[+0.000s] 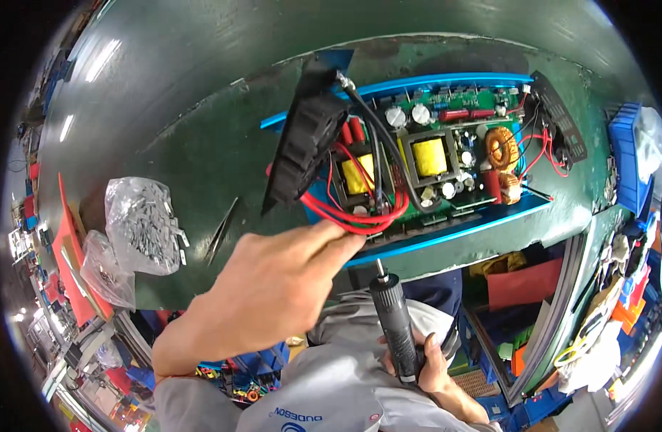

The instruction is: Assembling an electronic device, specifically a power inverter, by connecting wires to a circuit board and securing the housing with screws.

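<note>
A blue metal case (460,229) lies uncovered on the green bench, with circuit boards, yellow-wrapped transformers (431,157) and copper coils (501,147) inside. My left hand (273,284) reaches over to its near left edge. Its fingers close on the case wall beside a bundle of red wires (352,219), and the fingertips are partly hidden. My right hand (433,363) is wrapped round a black electric screwdriver (394,320), held upright in front of the bench edge with the bit just short of the case. A black end panel with a fan (305,147) leans at the case's left end.
Left of the case lie tweezers (221,230) and a clear bag of small metal parts (143,227). A black end plate (559,119) hangs by wires at the case's right end. Farther right stands a blue bin (628,155). An open drawer (525,288) sits below the bench.
</note>
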### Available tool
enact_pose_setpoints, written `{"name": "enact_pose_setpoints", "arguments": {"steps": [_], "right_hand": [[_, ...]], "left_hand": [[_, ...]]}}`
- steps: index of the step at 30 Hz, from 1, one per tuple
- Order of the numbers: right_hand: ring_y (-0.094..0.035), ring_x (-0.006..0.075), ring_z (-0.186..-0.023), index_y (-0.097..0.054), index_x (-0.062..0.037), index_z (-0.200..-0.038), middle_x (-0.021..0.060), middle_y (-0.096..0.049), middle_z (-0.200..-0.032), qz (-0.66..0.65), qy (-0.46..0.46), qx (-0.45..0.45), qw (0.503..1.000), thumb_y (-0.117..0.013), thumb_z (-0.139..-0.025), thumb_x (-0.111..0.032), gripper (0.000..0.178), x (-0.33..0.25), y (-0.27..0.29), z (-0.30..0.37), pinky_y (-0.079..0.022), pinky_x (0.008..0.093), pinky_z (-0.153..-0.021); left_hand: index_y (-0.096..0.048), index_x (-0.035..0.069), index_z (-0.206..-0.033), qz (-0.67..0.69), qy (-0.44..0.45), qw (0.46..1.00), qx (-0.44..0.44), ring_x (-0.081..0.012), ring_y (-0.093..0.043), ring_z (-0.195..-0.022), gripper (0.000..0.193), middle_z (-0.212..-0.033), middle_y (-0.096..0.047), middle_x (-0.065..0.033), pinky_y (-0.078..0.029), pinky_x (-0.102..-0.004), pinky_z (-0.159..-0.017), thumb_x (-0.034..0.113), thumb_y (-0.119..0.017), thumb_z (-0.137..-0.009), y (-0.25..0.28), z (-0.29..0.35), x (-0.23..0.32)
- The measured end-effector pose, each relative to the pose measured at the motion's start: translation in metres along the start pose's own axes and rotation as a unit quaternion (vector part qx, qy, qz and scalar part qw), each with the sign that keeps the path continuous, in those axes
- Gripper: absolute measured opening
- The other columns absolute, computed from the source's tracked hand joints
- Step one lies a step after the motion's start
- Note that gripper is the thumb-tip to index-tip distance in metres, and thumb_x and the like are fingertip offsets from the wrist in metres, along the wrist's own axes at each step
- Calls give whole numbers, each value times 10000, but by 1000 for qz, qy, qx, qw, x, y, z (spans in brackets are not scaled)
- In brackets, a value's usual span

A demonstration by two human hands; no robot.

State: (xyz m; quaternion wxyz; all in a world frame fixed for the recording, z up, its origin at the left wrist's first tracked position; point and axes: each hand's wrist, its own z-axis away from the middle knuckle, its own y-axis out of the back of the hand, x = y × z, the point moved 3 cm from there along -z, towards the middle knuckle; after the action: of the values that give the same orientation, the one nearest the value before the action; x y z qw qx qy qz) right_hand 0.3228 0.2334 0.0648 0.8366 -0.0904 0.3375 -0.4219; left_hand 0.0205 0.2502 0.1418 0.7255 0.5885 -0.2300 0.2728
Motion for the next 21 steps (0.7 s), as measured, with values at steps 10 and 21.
{"name": "enact_pose_setpoints", "arguments": {"steps": [10,21], "right_hand": [[-610,144,-706,-516,79,-1313,112,-661,-807,58,30,46,997,-274,-925,-823,1012,-6,-1,1,-477,273,-664],[-554,152,-615,-415,41,-1439,96,-617,-756,-103,-45,-62,992,-390,-873,-836,1045,6,-6,-17,-444,286,-610]], "left_hand": [[-629,-89,-1184,-164,-73,984,9,-178,-640,-817,463,-977,-580,-102,-535,-285,-659,79,-638,-753,-10,0,10],[-653,-54,-1054,-154,-65,985,37,-154,-637,-777,367,-881,-557,-59,-529,-278,-621,123,-647,-732,-6,6,8]]}}
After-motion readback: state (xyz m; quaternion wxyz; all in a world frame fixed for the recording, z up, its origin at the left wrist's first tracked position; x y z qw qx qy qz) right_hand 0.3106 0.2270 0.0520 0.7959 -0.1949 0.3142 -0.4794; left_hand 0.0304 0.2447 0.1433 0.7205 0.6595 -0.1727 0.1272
